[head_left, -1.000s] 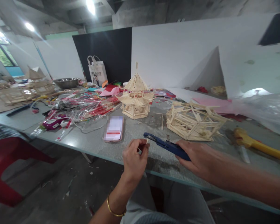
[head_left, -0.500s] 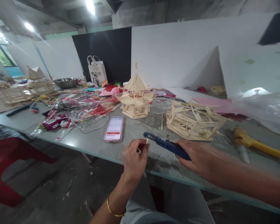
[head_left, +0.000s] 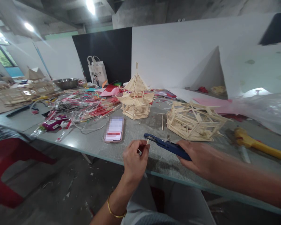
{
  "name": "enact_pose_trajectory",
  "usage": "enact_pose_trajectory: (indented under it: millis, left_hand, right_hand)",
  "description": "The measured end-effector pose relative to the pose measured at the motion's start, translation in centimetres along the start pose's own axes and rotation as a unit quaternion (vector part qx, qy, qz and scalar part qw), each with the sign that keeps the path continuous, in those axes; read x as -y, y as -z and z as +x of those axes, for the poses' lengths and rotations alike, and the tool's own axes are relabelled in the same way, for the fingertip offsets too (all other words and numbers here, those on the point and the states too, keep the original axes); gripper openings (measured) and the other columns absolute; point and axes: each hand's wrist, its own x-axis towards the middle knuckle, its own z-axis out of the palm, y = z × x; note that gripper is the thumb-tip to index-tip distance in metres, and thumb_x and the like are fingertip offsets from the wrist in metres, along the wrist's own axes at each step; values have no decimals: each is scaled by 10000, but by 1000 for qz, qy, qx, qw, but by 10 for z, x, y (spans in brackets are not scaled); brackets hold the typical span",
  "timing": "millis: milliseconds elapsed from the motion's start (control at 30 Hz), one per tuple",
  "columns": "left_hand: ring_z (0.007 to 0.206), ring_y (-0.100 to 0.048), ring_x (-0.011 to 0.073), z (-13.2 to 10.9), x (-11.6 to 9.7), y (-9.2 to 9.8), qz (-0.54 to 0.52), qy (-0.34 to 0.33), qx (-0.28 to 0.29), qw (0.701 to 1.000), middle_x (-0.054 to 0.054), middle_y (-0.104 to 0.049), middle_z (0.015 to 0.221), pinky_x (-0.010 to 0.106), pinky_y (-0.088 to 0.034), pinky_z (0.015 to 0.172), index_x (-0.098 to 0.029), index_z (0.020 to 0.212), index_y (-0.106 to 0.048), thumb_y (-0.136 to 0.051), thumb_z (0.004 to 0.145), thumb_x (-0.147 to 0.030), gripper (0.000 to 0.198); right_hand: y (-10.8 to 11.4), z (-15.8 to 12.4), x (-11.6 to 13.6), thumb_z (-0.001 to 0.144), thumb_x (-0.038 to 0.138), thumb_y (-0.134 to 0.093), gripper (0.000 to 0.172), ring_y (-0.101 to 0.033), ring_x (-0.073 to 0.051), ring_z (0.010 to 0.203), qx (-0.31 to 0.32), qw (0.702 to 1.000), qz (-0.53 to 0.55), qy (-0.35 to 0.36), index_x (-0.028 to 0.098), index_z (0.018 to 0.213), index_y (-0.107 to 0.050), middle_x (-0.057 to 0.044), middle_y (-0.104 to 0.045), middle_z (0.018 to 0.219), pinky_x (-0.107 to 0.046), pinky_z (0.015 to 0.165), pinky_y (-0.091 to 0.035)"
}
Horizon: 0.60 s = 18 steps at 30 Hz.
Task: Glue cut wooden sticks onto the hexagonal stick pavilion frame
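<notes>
Between thumb and fingertips, my left hand (head_left: 135, 156) pinches a short, thin wooden stick (head_left: 147, 142); only its pale tip shows. My right hand (head_left: 193, 154) is closed around the rear of a dark blue hand tool (head_left: 170, 147) with a metal part near its front end. That front end sits right by the stick's tip; whether they touch I cannot tell. Both hands are above the table's front edge. Beyond them stand a stick-built pavilion model (head_left: 136, 101) with a pointed roof and, to the right, an open stick frame (head_left: 195, 122).
A phone (head_left: 114, 129) lies left of my hands. Plastic-wrapped sticks (head_left: 91, 104) and a purple glue gun (head_left: 55, 122) cover the left side. At right lies a yellow-handled hammer (head_left: 259, 145). A metal bowl (head_left: 66, 83) and a red stool (head_left: 16, 156) are further left.
</notes>
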Motion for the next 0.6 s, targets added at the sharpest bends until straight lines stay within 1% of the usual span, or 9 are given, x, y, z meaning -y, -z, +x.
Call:
enact_pose_trajectory:
  millis: [100, 167, 300, 400, 533, 600]
  left_hand:
    - [618, -558, 95, -1, 1, 0, 6, -5, -1, 1000, -19, -634, 707, 217, -449, 636, -191, 809, -608, -561, 812, -226, 59]
    - [626, -559, 97, -1, 2, 0, 18, -14, -4, 1000, -19, -630, 705, 221, -449, 650, -190, 810, -603, -557, 813, -218, 54]
    - [631, -553, 100, 1, -1, 1, 48, -37, -20, 998, -21, -619, 698, 225, -443, 670, -190, 796, -595, -550, 799, -172, 48]
    - [650, -556, 111, 7, -6, 4, 71, -46, -26, 996, -17, -612, 696, 231, -432, 667, -194, 772, -590, -554, 784, -157, 53]
    - [693, -572, 135, 18, -9, 5, 110, -45, -9, 993, -5, -615, 720, 253, -414, 668, -194, 757, -582, -548, 778, -154, 57]
    - [704, -580, 143, 23, -9, 3, 131, -40, -2, 991, 2, -620, 747, 260, -407, 663, -196, 781, -584, -531, 793, -163, 63]
  right_hand:
    - [0, 1, 1, 792, 264, -503, 172, -628, -228, 718, 4, 1000, 5, 0, 146, 874, -596, -97, -658, 814, -310, 623, -444]
    - [0, 3, 2, 803, 283, -505, 180, -629, -230, 708, 6, 1000, 4, -12, 145, 875, -597, -92, -657, 789, -303, 607, -430]
    - [0, 7, 4, 853, 406, -483, 276, -626, -233, 665, -16, 999, 2, -30, 155, 832, -595, -86, -648, 722, -289, 564, -390]
    - [1, 13, 3, 867, 469, -460, 343, -622, -228, 646, -13, 1000, 1, -28, 161, 814, -603, -83, -643, 689, -281, 546, -371]
    - [4, 24, -3, 879, 497, -425, 395, -621, -223, 664, 0, 999, -19, -28, 165, 828, -633, -79, -644, 690, -278, 554, -375]
    - [5, 31, -6, 886, 485, -418, 395, -620, -218, 688, 1, 1000, -12, -12, 160, 830, -636, -77, -644, 707, -285, 585, -391]
